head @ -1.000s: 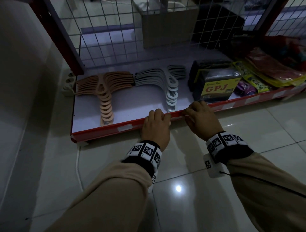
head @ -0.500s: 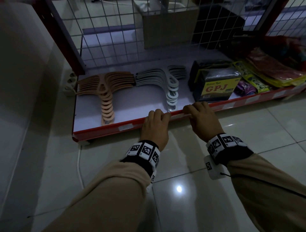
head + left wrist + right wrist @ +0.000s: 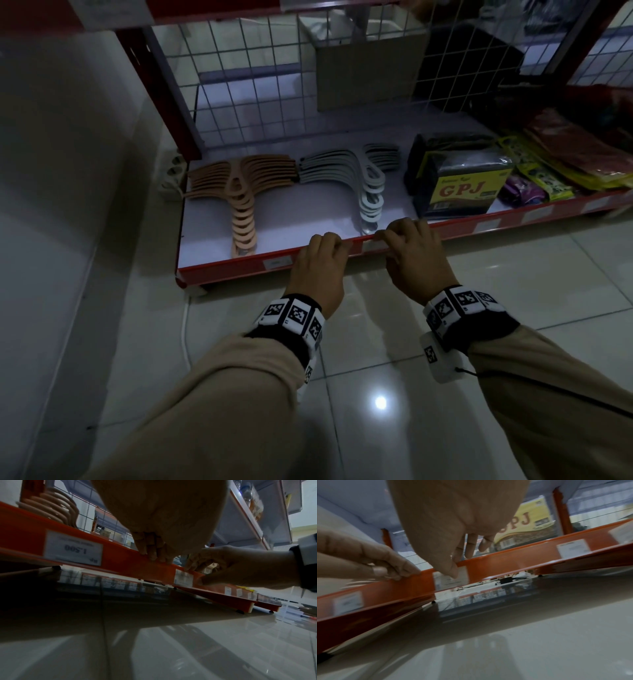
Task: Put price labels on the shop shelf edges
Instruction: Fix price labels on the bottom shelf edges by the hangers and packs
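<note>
Hands (image 3: 318, 270) unmoved on shelf edge (image 3: 236, 270), label (image 3: 450, 579) print blurred

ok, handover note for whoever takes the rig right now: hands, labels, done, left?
Left hand: fingers curled over the red shelf edge, steadying it.
Right hand: thumb presses the new price label on the strip; fingers hook over the top.
Done: the 1.500 label sits to the left, more labels to the right.
Left: seat this label, let go. Whether spots remain can't be told.

hangers (image 3: 239, 192) left on shelf (image 3: 212, 236) | GPJ pack (image 3: 460, 186) right | labels (image 3: 275, 263) on front edge
</note>
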The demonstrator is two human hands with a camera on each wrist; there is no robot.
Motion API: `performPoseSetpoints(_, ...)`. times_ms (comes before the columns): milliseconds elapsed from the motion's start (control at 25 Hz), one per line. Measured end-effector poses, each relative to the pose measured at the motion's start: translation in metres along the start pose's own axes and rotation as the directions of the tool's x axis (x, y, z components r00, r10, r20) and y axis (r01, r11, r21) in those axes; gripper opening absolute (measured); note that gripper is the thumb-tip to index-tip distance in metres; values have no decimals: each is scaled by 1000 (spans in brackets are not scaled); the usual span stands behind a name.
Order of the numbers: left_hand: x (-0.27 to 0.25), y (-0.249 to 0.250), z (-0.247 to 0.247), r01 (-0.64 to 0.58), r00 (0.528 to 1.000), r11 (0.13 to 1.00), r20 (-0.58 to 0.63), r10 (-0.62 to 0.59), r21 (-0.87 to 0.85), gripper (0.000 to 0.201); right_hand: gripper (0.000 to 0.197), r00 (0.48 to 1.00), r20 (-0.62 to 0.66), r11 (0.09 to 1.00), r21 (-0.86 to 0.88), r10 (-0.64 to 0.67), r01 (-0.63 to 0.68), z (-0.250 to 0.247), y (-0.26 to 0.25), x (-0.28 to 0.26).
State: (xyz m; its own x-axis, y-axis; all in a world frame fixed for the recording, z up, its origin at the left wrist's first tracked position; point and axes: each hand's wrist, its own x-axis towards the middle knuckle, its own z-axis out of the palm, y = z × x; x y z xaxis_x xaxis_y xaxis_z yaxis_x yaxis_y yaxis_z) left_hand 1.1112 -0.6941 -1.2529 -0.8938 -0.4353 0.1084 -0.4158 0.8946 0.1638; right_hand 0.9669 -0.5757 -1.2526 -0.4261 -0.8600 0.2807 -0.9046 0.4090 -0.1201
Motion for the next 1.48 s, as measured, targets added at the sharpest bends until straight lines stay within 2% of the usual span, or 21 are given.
performPoseSetpoints(160,-24,-20,-3,24,999,997,-37,-22,73,58,44,994,62,996,8,-85,85,0,-33,8)
performPoseSetpoints(360,-61,-57,-8,201,979,971,-66,-194,130,61,45,970,112,976,33,-218,216,7,-78,18)
performPoseSetpoints(480,-76,-72,-12,252,968,959,-55,-247,132,61,42,961,124,968,75,-248,240,12,-95,22)
performPoseSetpoints(640,-81,-76,-14,244,969,964,-70,-237,105,60,35,966,69,961,143,-250,238,17,-103,21)
performPoseSetpoints(760,-78,-77,-15,267,964,955,-41,-264,129,61,39,962,26,951,162,-270,263,21,-105,18)
performPoseSetpoints(920,-74,-79,-14,261,964,946,3,-266,192,61,49,954,92,955,113,-286,275,26,-109,19)
performPoseSetpoints(1240,-72,-84,-12,243,970,958,-54,-238,155,56,42,947,130,956,69,-294,287,27,-124,27)
performPoseSetpoints(1480,-74,-87,-14,280,960,955,-28,-279,101,54,33,952,162,966,30,-260,258,27,-131,30)
